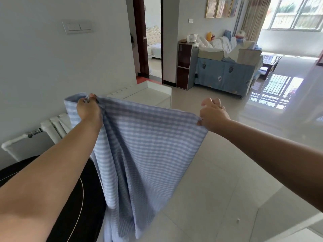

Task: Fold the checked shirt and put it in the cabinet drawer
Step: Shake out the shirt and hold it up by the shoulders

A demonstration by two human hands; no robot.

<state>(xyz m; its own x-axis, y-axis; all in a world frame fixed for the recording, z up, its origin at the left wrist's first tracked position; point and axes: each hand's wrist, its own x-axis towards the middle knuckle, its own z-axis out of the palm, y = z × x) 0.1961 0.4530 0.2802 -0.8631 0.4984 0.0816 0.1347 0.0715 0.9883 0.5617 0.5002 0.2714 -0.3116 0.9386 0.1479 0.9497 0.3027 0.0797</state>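
Shirt [145,137] hangs in mid-air between both hands, spread w/ top edge stretched across, rest draping down toward floor [218,172]. L hand [90,110] has fingers curled round a bunched top corner, firm-looking hold; some cloth sticks out past it on the wall side. R hand [212,114] pinches the other corner at its very edge, fingers curled, little cloth inside the grip as far as I can see. Risk 1, my read: R pinch is thin, any tug to flatten cloth could pull the corner free and the shirt swings down off L hand. Risk 2: lower hem out of frame, can't tell if it touches floor; if so it drags and picks up dirt. Risk 3: no flat surface under shirt, a mid-air fold may go crooked. White cabinet [148,95] sits beyond, by the wall; can't tell which drawer is meant. Dark round thing [78,198] at lower L could snag hanging cloth.
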